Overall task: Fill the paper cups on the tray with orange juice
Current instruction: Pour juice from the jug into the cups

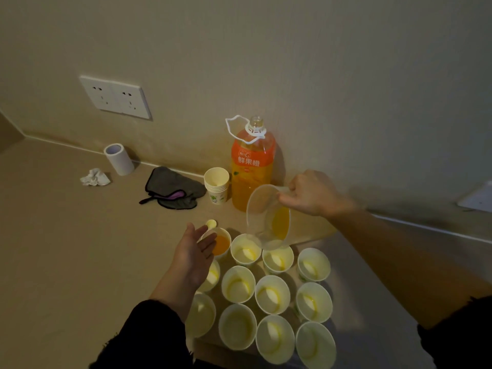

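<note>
Several paper cups stand in rows on a tray whose bare part shows at the back. The back-left cup holds orange juice; the others look empty or nearly so. My right hand grips the handle of a clear plastic jug, tilted over the second cup in the back row, juice pooled low in the jug. My left hand hovers with fingers straight, beside the filled cup. An uncapped orange juice bottle stands behind.
A stack of spare paper cups stands left of the bottle, the yellow bottle cap in front. Further left lie a grey cloth, a crumpled tissue and a tape roll. Wall socket above the counter.
</note>
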A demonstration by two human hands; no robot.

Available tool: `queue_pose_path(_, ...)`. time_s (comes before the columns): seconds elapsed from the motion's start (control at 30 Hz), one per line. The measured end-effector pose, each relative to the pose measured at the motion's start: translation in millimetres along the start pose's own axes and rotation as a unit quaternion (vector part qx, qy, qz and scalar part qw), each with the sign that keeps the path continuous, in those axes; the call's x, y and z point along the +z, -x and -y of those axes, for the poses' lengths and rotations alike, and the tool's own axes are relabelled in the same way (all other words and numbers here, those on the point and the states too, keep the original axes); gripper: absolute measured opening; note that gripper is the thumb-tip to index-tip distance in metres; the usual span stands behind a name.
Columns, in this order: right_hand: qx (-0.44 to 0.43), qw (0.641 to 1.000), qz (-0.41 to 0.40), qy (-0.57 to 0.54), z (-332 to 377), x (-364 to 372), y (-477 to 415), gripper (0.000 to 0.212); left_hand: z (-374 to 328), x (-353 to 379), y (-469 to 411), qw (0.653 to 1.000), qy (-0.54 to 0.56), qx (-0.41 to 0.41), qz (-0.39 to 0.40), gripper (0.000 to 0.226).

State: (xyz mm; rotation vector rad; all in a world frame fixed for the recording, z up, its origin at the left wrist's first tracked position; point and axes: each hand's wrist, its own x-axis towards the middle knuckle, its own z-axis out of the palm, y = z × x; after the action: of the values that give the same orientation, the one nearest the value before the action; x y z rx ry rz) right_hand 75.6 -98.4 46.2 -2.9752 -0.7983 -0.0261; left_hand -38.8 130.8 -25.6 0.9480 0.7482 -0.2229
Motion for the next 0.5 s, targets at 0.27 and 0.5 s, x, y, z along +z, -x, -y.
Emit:
queue_pose_path(0.27, -0.026, 0.999, 0.000, 0.023, 0.3, 0.3, 10.0, 0.067, 10.6, 0.6, 7.0, 1.000, 0.001, -0.010, 0.000, 0.057)
queue_pose_path(0.5, -0.040, 0.998, -0.003, 0.045, 2.3, 5.2, 11.0, 0.070, 13.7, -0.3, 10.7, 1.000, 0.003, -0.012, -0.009, 0.057)
